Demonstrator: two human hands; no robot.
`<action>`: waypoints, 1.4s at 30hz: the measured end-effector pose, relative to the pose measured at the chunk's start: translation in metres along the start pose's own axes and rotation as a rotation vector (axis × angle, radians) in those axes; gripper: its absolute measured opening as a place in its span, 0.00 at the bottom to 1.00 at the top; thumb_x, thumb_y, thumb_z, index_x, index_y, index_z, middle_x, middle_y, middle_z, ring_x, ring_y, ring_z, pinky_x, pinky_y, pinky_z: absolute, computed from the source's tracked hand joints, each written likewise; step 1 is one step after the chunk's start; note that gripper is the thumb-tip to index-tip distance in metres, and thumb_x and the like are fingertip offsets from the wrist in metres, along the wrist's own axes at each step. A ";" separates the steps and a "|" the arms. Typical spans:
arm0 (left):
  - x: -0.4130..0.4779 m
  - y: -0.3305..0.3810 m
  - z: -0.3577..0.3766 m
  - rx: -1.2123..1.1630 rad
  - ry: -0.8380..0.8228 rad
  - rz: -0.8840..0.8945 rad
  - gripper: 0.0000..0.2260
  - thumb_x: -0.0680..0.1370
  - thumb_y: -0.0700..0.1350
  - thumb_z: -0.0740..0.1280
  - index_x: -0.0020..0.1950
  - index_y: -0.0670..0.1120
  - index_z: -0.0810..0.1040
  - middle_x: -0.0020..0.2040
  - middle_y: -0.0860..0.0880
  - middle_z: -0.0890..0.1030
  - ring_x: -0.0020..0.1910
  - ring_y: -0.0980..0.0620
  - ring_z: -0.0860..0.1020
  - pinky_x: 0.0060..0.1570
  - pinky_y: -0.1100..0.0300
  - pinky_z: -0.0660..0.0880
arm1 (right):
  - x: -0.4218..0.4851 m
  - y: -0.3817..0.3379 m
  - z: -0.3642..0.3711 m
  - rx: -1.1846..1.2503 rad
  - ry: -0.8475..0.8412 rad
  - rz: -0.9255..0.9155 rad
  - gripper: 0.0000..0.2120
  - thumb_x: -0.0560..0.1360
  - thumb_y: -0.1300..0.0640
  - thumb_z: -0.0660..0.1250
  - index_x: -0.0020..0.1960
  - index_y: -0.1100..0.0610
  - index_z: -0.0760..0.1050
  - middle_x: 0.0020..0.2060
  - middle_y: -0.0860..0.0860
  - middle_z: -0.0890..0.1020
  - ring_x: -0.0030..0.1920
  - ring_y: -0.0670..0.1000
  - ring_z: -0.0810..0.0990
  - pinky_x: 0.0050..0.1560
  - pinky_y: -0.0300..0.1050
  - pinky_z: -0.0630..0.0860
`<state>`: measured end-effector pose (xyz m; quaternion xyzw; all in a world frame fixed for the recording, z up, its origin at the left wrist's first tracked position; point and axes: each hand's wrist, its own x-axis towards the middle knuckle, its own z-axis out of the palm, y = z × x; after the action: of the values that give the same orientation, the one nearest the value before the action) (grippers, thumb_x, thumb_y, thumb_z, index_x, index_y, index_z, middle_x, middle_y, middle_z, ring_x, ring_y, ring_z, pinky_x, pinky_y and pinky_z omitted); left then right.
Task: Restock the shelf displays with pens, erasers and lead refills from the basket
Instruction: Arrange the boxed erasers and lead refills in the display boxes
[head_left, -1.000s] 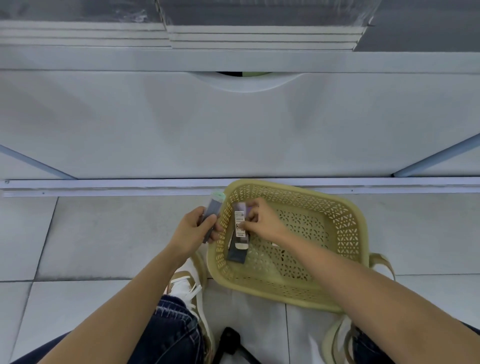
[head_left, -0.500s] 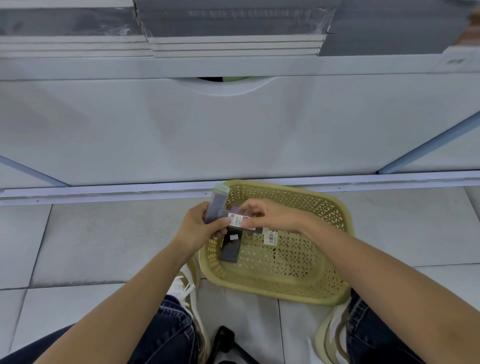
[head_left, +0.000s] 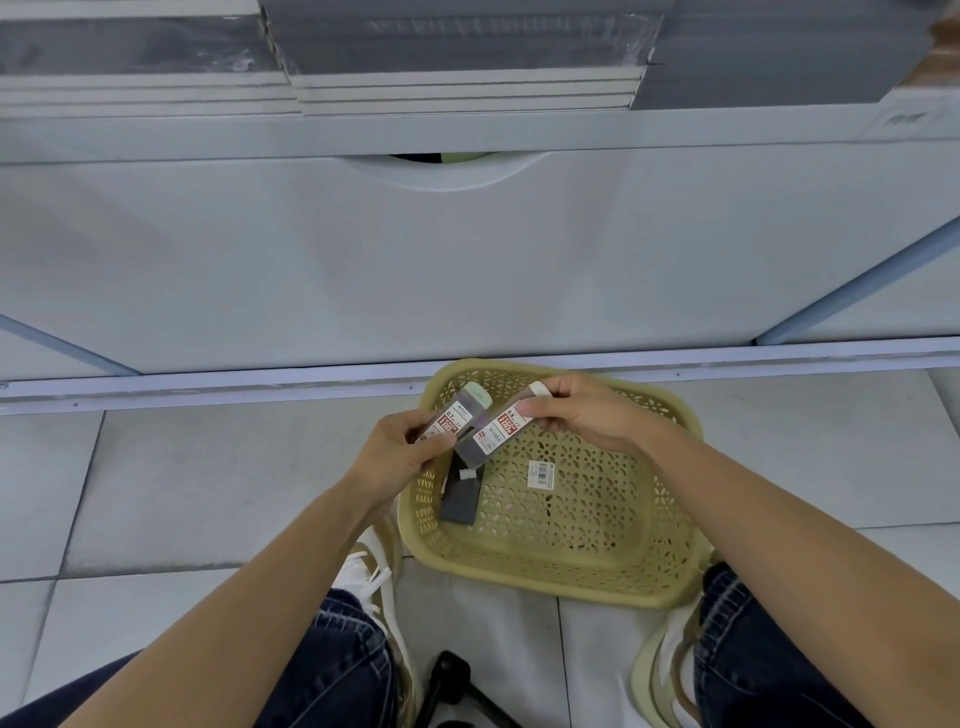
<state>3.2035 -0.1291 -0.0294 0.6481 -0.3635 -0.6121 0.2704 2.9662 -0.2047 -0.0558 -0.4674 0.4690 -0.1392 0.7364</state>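
Above a yellow basket (head_left: 545, 571) on the floor, the left hand (head_left: 395, 457) grips a green-capped lead refill case (head_left: 460, 413) — the right hand (head_left: 587, 415) pinches a white-capped refill case (head_left: 498, 428). A dark case (head_left: 461, 493) lies inside the basket, by its left wall.

Both bare forearms are stretching forward, hands almost meeting. Left hand (head_left: 397, 452) is gripping a green-capped lead case (head_left: 458, 413), right hand (head_left: 587, 415) is pinching a white-capped lead case (head_left: 496, 430).

Your basket (head_left: 545, 584) sits just before the cabinet (head_left: 467, 260); inside the basket, a case (head_left: 460, 499) lies left, a label (head_left: 540, 474) at centre.
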 end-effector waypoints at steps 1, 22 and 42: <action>0.001 0.000 0.000 -0.017 0.004 -0.016 0.08 0.79 0.39 0.67 0.57 0.42 0.80 0.47 0.42 0.83 0.43 0.48 0.79 0.42 0.58 0.78 | 0.000 -0.001 0.002 -0.004 -0.025 -0.001 0.05 0.76 0.61 0.69 0.49 0.57 0.84 0.38 0.50 0.83 0.34 0.44 0.73 0.34 0.33 0.70; 0.009 -0.031 -0.025 -0.145 0.071 -0.028 0.08 0.81 0.41 0.64 0.58 0.41 0.76 0.42 0.45 0.84 0.38 0.54 0.81 0.40 0.61 0.79 | 0.044 0.068 0.086 -0.640 0.348 0.080 0.33 0.70 0.51 0.76 0.70 0.55 0.65 0.64 0.56 0.65 0.65 0.58 0.70 0.64 0.47 0.68; 0.011 -0.036 -0.023 -0.178 0.075 0.002 0.06 0.81 0.42 0.64 0.57 0.43 0.76 0.38 0.49 0.83 0.37 0.53 0.79 0.41 0.60 0.77 | 0.040 0.062 0.073 -0.457 0.437 0.098 0.22 0.71 0.37 0.69 0.56 0.51 0.74 0.47 0.44 0.78 0.48 0.47 0.78 0.44 0.44 0.74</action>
<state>3.2307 -0.1186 -0.0621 0.6435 -0.2981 -0.6171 0.3409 3.0329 -0.1568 -0.1202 -0.5565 0.6571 -0.0915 0.5001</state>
